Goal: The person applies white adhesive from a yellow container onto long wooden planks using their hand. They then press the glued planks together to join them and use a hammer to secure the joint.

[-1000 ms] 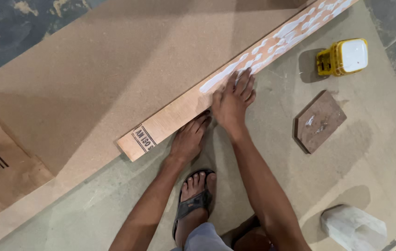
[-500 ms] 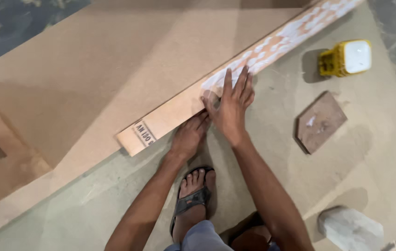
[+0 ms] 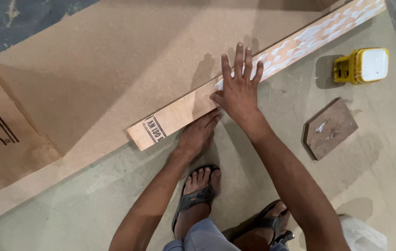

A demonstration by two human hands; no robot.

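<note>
A long plywood strip (image 3: 253, 76) lies flat and runs diagonally from the lower left toward the upper right corner of the view, resting along the near edge of a large brown fibreboard sheet (image 3: 114, 60). The strip's near end is bare wood bearing a black stamp; its far stretch is streaked with whitish patches. The right hand (image 3: 239, 90) is pressed flat on the strip, fingers spread and extended, gripping nothing. The left hand (image 3: 200, 132) lies just below it against the strip's lower edge, fingers straight and together, also holding nothing. The sheet covers most of the upper view, and a second, lower board (image 3: 263, 167) of greyish tan spreads beneath it, on which the person crouches in dark sandals (image 3: 195, 197). A small brown square block (image 3: 330, 128) with white smears lies on this lower board to the right, well apart from the hands. A yellow and white boxy device (image 3: 363, 65) sits beyond it near the strip. Flattened cardboard (image 3: 3, 148) with black line printing lies at the left. Dark mottled flooring (image 3: 12, 23) shows at the upper left corner.
</note>
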